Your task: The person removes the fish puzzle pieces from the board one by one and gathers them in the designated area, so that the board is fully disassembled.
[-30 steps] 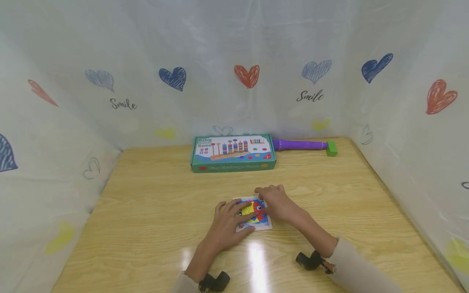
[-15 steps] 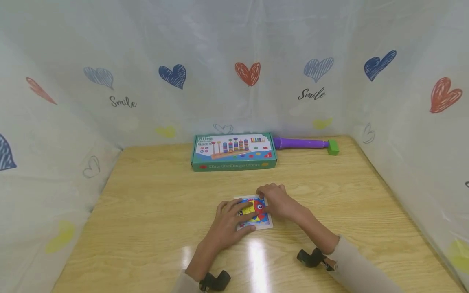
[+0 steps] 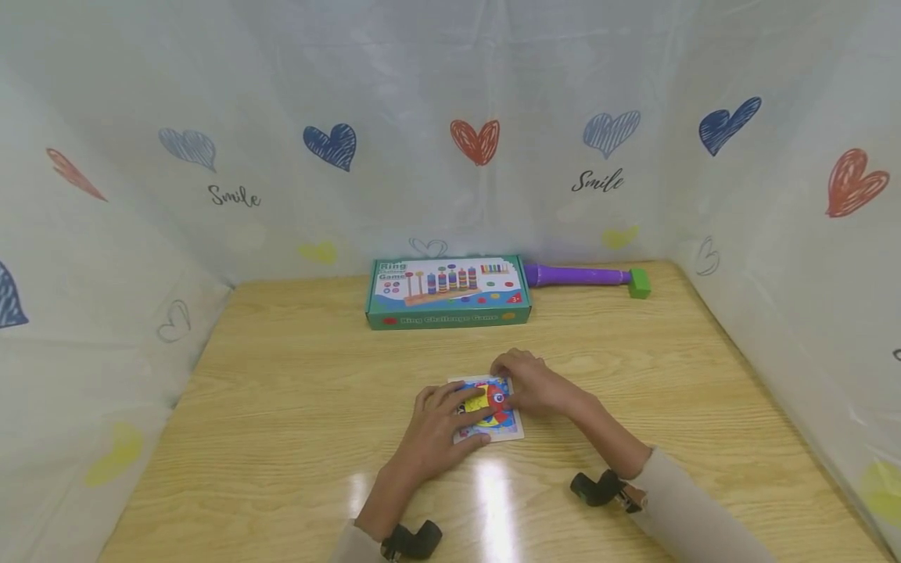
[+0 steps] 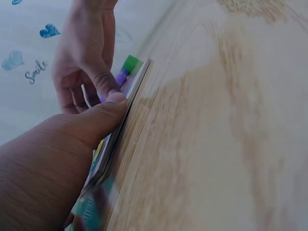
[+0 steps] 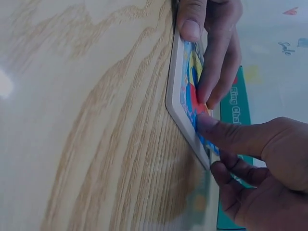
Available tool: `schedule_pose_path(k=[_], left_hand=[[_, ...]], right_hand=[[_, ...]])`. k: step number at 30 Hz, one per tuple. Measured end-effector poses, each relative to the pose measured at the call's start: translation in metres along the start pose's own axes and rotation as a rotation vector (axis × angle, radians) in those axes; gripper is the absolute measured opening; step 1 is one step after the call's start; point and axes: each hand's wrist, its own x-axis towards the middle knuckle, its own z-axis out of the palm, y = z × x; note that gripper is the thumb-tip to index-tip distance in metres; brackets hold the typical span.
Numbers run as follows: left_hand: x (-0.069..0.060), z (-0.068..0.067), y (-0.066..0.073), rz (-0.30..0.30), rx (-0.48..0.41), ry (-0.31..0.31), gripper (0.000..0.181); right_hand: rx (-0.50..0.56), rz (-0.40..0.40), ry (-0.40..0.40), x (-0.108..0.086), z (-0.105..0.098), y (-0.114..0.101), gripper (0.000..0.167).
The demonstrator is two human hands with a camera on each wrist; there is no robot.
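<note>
A small jigsaw puzzle board [image 3: 515,428] with a pale rim and a fish picture in red, yellow and blue lies flat on the table. My left hand [image 3: 436,434] rests on its left part, fingers spread over the fish and thumb at the near edge, as the left wrist view shows. At the far right corner, my right hand [image 3: 538,387] has its thumb on the picture and its other fingers curled by the rim. It pinches a blue puzzle piece [image 5: 211,146] there; how far the piece is lifted is hard to tell. Fingers hide much of the picture.
Behind the puzzle stands a green ring game box [image 3: 450,320], close to the back curtain. Right of it lies a purple stick [image 3: 580,277] with a green block [image 3: 639,284] at its end. Curtains [image 3: 401,94] with printed hearts enclose the wooden table [image 3: 296,375].
My right hand shifts only slightly at the far right corner, its fingers bending a little. The left hand and the puzzle board stay in place.
</note>
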Motion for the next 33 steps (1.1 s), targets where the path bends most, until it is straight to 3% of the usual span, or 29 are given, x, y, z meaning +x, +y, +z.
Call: schedule_pose_path(k=[7,17,22,26,33], left_hand=[[0.001,0.001,-0.002,-0.009,-0.010,-0.013,0.045],[0.000,0.000,-0.001,-0.022,-0.002,-0.027,0.044],[0.000,0.001,0.000,-0.014,0.009,-0.013,0.044],[0.000,0.000,-0.001,-0.007,0.013,0.000,0.044],[0.000,0.001,-0.001,-0.017,-0.017,-0.013,0.044]], right_hand=[[0.025,-0.065,0.044,0.002,0.000,0.009,0.035],[-0.173,-0.183,0.066,-0.001,-0.005,0.012,0.033],[-0.206,-0.178,0.109,-0.003,-0.006,0.016,0.033],[-0.192,-0.163,0.124,-0.005,-0.009,0.018,0.036],[-0.065,-0.183,0.181,-0.016,-0.016,0.027,0.036]])
